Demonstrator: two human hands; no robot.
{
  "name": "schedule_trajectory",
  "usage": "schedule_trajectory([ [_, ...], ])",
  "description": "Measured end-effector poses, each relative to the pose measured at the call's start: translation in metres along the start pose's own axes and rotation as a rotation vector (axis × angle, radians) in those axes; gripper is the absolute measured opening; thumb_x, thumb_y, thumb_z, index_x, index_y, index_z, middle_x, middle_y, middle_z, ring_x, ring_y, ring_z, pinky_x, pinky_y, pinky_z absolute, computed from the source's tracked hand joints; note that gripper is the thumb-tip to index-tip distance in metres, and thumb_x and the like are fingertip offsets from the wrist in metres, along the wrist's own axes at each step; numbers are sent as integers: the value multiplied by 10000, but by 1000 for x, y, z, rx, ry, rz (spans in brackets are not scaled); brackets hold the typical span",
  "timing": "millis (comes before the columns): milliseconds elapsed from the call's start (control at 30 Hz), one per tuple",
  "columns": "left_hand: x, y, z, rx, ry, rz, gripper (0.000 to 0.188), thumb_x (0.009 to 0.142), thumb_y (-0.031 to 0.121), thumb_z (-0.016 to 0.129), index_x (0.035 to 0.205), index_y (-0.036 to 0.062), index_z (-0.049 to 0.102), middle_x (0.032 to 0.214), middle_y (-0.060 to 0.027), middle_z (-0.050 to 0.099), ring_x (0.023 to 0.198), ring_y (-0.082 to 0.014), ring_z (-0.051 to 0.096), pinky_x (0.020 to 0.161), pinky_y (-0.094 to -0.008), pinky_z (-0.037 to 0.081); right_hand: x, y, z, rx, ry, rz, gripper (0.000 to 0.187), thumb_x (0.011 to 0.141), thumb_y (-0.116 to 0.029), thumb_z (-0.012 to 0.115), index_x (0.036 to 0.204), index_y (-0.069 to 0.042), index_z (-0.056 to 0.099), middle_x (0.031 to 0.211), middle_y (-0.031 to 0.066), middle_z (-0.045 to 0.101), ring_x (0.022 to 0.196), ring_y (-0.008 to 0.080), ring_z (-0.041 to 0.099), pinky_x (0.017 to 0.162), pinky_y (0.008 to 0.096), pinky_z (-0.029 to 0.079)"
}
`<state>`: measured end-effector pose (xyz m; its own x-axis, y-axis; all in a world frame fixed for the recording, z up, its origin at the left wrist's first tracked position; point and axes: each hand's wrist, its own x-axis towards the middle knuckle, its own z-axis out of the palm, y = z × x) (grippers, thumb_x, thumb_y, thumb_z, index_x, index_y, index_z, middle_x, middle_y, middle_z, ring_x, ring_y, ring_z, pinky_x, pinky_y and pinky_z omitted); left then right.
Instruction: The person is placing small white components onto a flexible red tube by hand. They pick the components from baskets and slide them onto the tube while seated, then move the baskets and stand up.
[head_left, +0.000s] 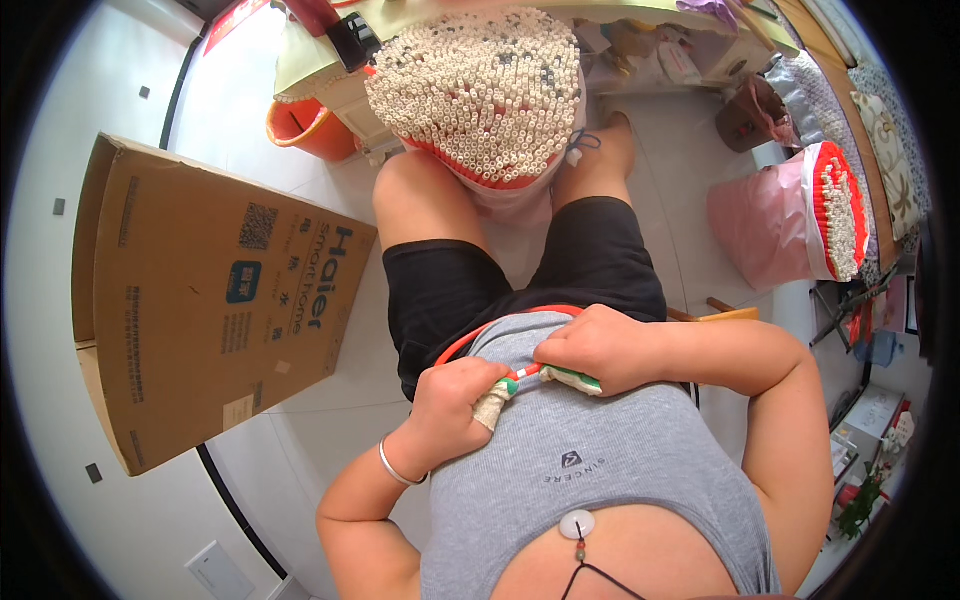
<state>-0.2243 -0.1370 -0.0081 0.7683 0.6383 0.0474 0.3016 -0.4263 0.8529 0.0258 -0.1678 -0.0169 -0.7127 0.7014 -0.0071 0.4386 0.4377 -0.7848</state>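
Observation:
In front of my belly, my left hand (455,400) and my right hand (605,350) are both closed, a short gap apart. Between them runs a thin orange-red tube (531,370) with a white band at its middle, pinched from both sides. The same colour curves in an arc (465,343) across my lap, apparently one loop. A white-and-green piece of cloth (491,404) sticks out under my left fingers, and a similar cloth piece (570,379) under my right; they look like glove fabric. Exact fingertip contact is hidden.
Between my knees stands a large bundle of white-ended red tubes (480,90) in a pink bag. Another such bundle (838,215) lies at the right. A big cardboard box (200,300) is at the left, an orange bin (310,130) behind it, a dark bin (752,115) far right.

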Motion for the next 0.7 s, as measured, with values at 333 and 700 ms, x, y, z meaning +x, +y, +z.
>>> schedule_trajectory([
  [333,-1,-4,6,69,-23,-5,299,648,-54,646,943,-11,677,800,-179,668,724,-337,662,658,-368,531,10,-1,12,-43,3,-21,248,731,-137,686,917,-45,549,734,93,607,643,326,610,548,424,479],
  [700,-86,52,-203,894,1141,60,285,956,112,497,1087,-76,668,1017,-148,706,894,-221,673,789,-331,546,11,108,-19,36,985,296,216,863,-70,702,1058,-6,634,996,129,626,875,234,634,777,313,513],
])
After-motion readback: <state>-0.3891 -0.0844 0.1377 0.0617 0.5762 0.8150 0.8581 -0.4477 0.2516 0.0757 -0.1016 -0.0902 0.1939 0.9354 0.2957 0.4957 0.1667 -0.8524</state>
